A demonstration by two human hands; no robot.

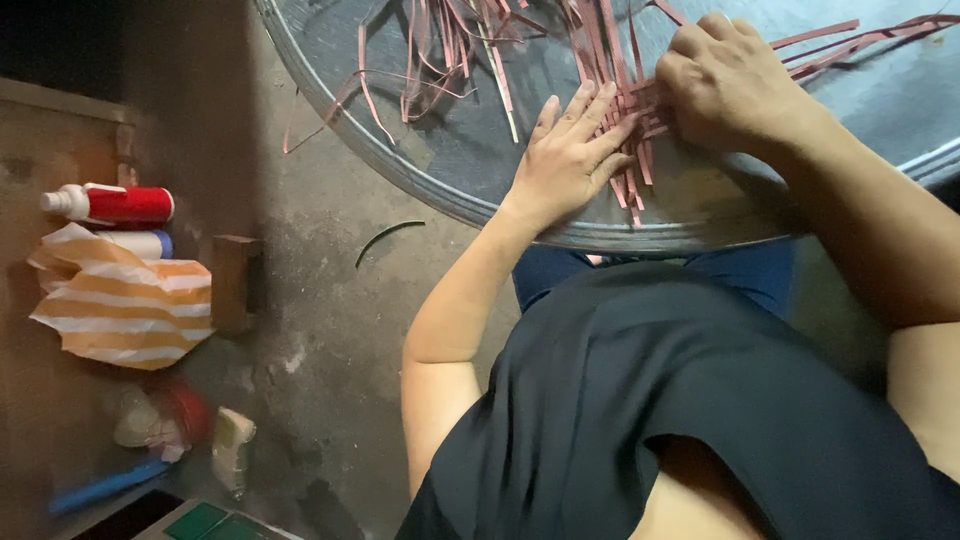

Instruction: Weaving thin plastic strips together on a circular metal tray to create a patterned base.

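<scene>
Here, seen from above, a seated person in a dark top works at a round metal tray resting at the knees. The left hand lies flat, fingers stretched and slightly spread, pressing down on a woven patch of thin reddish strips on the tray. The right hand sits just beside it, fingers curled down onto the same strips; whether it pinches one cannot be told. Loose strip ends fan outward across the tray. On the concrete floor to the left lie a red and white bottle and an orange-striped bag.
</scene>
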